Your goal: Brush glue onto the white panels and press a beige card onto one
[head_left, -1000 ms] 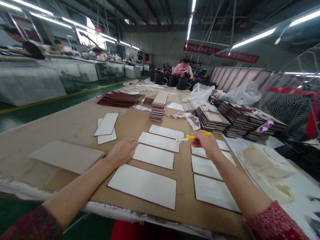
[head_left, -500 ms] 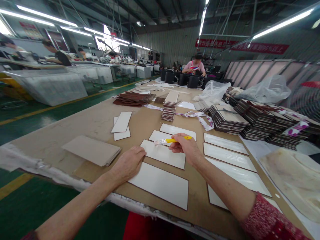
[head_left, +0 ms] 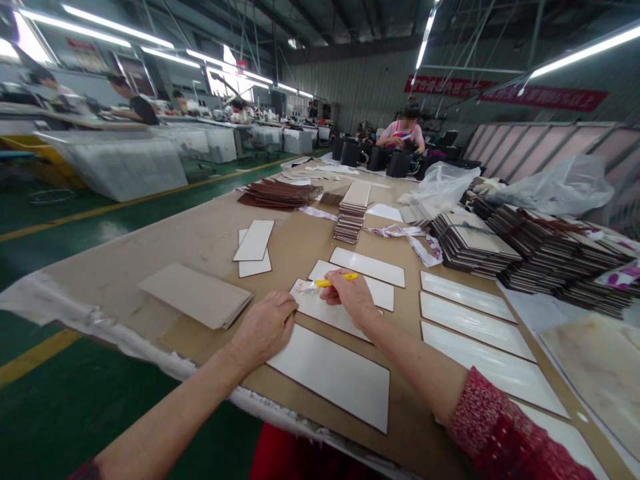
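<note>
My right hand [head_left: 349, 297] grips a yellow-handled utility knife [head_left: 334, 282], its pale tip resting over the upper left corner of a white, brown-edged panel [head_left: 325, 315]. My left hand [head_left: 264, 328] lies flat on the brown cardboard sheet [head_left: 300, 250], fingertips by that panel's left edge. Just below it lies a larger white panel [head_left: 335, 380]. Further white panels sit in a column to the right [head_left: 473, 325] and above the knife [head_left: 367, 267]. The knife's blade is partly hidden by glare and too small to make out.
Stacks of brown-edged panels [head_left: 555, 257] and clear plastic bags [head_left: 553, 187] fill the table's right side. A stacked column [head_left: 351, 213] stands ahead. A co-worker [head_left: 403, 133] sits at the far end behind black boxes [head_left: 380, 159]. The table's front edge runs close to my arms.
My right hand has moved left across the panels, bringing the knife onto the upper left corner of the panel. My left hand stays beside it. The view has turned left.
</note>
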Motion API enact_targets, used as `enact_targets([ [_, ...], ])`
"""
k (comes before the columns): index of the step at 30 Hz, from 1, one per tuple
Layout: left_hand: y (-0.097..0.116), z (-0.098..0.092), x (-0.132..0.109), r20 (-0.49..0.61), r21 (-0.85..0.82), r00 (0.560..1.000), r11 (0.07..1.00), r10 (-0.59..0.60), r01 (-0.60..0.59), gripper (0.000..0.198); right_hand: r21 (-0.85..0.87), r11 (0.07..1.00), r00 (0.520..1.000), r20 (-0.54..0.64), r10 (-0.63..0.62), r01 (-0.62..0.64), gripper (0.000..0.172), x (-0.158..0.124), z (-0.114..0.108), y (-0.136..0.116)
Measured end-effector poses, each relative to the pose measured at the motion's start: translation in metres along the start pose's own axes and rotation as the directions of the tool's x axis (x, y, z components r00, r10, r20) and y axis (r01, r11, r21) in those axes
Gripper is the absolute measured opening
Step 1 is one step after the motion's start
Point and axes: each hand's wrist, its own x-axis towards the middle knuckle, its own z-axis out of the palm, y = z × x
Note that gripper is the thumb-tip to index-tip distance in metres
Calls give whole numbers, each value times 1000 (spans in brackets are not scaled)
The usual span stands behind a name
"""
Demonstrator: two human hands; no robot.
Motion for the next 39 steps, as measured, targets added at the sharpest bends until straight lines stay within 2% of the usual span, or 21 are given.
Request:
enact_targets([
  [4,0,-1,1,-2,1,1000,1000,-8,8,22,-87,996,1000,-4,9,-9,17,2,-1,-2],
  [8,0,-1,1,1,12,1000,1000,-7,7,22,-146,989,999,-27,18,-22,14,-4,-13,-11],
  [13,1,-1,0,-4,18,1000,1000,0,0,21,-210,977,998,-47,32,-41,17,-16,-38,-16],
  [22,-3,2,-2,-10,42,1000,999,-7,8,22,-255,961,992,-91,85,-106,17,-37,-88,-11],
  [31,-2,1,-1,0,67,1000,998,5,-4,23,-213,970,985,-150,89,-120,19,-57,-129,0],
  [39,-4,3,-1,3,72,1000,997,0,0,22,-137,982,972,-213,99,-130,17,-75,-144,-4],
])
